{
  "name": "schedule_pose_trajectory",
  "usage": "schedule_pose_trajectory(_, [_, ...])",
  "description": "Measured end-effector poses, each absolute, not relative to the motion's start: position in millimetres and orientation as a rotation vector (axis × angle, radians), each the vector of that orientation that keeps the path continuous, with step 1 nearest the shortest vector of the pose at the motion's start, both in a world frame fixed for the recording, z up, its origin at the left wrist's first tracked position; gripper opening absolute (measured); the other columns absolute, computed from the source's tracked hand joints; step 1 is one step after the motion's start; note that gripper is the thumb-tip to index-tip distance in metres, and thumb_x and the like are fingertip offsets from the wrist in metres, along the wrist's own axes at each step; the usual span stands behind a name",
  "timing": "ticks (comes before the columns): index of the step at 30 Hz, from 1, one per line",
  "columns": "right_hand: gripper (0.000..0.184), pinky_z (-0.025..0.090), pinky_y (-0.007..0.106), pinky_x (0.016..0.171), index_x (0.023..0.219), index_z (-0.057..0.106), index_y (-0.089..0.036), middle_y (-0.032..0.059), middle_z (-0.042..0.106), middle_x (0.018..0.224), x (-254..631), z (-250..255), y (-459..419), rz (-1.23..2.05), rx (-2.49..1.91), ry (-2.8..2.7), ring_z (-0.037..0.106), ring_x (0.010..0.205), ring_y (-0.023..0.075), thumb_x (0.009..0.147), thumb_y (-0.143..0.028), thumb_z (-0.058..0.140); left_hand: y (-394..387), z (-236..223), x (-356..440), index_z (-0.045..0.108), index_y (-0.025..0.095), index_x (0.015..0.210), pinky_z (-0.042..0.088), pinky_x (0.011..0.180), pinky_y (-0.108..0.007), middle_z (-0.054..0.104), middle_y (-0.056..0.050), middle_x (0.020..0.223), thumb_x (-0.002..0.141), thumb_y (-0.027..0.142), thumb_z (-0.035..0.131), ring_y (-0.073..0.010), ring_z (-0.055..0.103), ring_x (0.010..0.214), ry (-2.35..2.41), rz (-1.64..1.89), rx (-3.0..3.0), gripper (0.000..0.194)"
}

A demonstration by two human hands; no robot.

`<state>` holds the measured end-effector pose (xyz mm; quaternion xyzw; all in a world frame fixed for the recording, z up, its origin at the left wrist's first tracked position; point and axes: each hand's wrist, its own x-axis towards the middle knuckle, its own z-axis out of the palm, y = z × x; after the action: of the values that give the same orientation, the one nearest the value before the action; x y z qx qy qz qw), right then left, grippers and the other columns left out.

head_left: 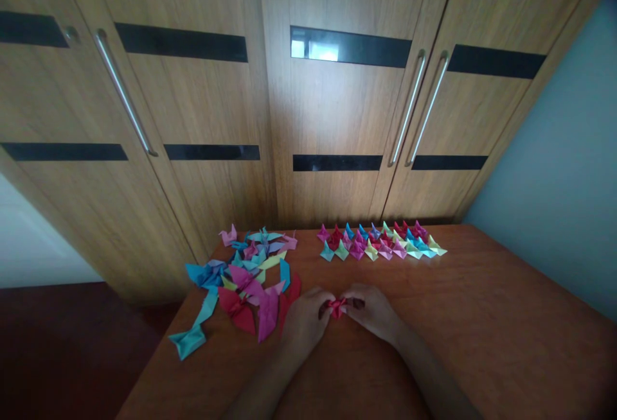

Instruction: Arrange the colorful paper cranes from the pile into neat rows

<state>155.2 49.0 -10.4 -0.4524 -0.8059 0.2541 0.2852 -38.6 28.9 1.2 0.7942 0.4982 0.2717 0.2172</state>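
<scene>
Between my two hands, just above the wooden table, is a small red folded-paper piece. My left hand pinches its left side and my right hand pinches its right side, both with fingers closed. Part of the paper is hidden behind the fingertips. Beside my left hand lies a loose pile of coloured origami, including a magenta piece, a red piece and a teal piece. Beyond my right hand, small folded-paper pieces in several colours stand in close rows.
The reddish-brown table extends to the right and toward me. Behind its far edge stands a wooden wardrobe with metal handles and black strips. A pale blue wall borders the right side, and dark floor shows at left.
</scene>
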Motion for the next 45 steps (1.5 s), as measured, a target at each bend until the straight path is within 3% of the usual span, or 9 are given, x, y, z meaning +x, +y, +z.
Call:
schedule_pose_trajectory(8, [0.021,0.041,0.024,0.062,0.083,0.072,-0.024,0.0016,0.064,0.073,156,0,46,0.824,-1.132,-2.005,0.056,0.067,0.0148,0.083,-0.039,0.057,25,11,-36,0.065,0.022,0.087,0.044,0.072,-0.025,0.065,-0.002,0.087,0.081,0.014,0.048,-0.0163,0.058,0.082,1.378,0.903,2.099,0.020])
schedule_pose_trajectory(19, [0.025,0.045,0.024,0.063,0.083,0.071,-0.021,0.0028,0.066,0.079,161,8,47,0.945,-1.102,-1.793,0.059,0.070,0.0154,0.079,-0.043,0.061,28,12,-36,0.065,0.020,0.091,0.049,0.068,-0.025,0.068,-0.002,0.086,0.081,0.023,0.052,-0.0148,0.063,0.075,1.368,1.149,1.799,0.017])
schedule_pose_trajectory(24, [0.026,0.046,0.026,0.066,0.084,0.070,-0.020,0.0030,0.067,0.079,167,4,50,0.970,-1.117,-1.719,0.059,0.072,0.0166,0.077,-0.044,0.062,27,7,-31,0.061,0.019,0.103,0.050,0.069,-0.026,0.068,-0.004,0.091,0.082,0.027,0.051,-0.0158,0.064,0.080,1.375,1.179,1.641,0.025])
schedule_pose_trajectory(28, [0.030,0.045,0.026,0.063,0.081,0.066,-0.019,0.0026,0.065,0.076,186,4,55,0.857,-1.203,-1.496,0.056,0.069,0.0159,0.077,-0.048,0.061,22,1,-26,0.058,0.019,0.108,0.049,0.067,-0.025,0.068,-0.003,0.090,0.081,0.023,0.049,-0.0148,0.064,0.079,1.327,1.127,1.632,0.028])
schedule_pose_trajectory(32, [0.037,0.039,0.023,0.053,0.076,0.063,-0.015,0.0016,0.058,0.064,215,4,60,0.706,-1.298,-1.255,0.050,0.059,0.0135,0.076,-0.052,0.060,18,-2,-25,0.062,0.021,0.100,0.047,0.067,-0.024,0.069,0.000,0.085,0.080,0.018,0.049,-0.0139,0.063,0.076,1.275,0.975,1.776,0.024])
schedule_pose_trajectory(36, [0.043,0.039,0.023,0.051,0.083,0.063,-0.013,0.0029,0.061,0.065,250,-2,63,0.599,-1.410,-1.157,0.052,0.057,0.0143,0.073,-0.056,0.060,17,-1,-27,0.064,0.021,0.092,0.046,0.067,-0.023,0.070,0.001,0.081,0.080,0.016,0.046,-0.0131,0.062,0.073,1.253,0.923,1.819,0.022])
schedule_pose_trajectory(41, [0.049,0.045,0.028,0.059,0.091,0.066,-0.013,0.0111,0.070,0.080,310,-16,66,0.373,-1.707,-1.127,0.063,0.070,0.0233,0.073,-0.058,0.056,19,-1,-27,0.064,0.021,0.092,0.046,0.069,-0.023,0.070,0.001,0.082,0.080,0.016,0.046,-0.0135,0.063,0.075,1.258,0.911,1.846,0.022])
schedule_pose_trajectory(45, [0.047,0.046,0.032,0.066,0.094,0.068,-0.017,0.0110,0.072,0.084,362,-30,67,0.115,-2.020,-1.137,0.065,0.083,0.0294,0.073,-0.055,0.052,19,-1,-28,0.065,0.021,0.093,0.046,0.070,-0.024,0.070,0.000,0.083,0.080,0.017,0.046,-0.0140,0.063,0.076,1.259,0.901,1.859,0.023])
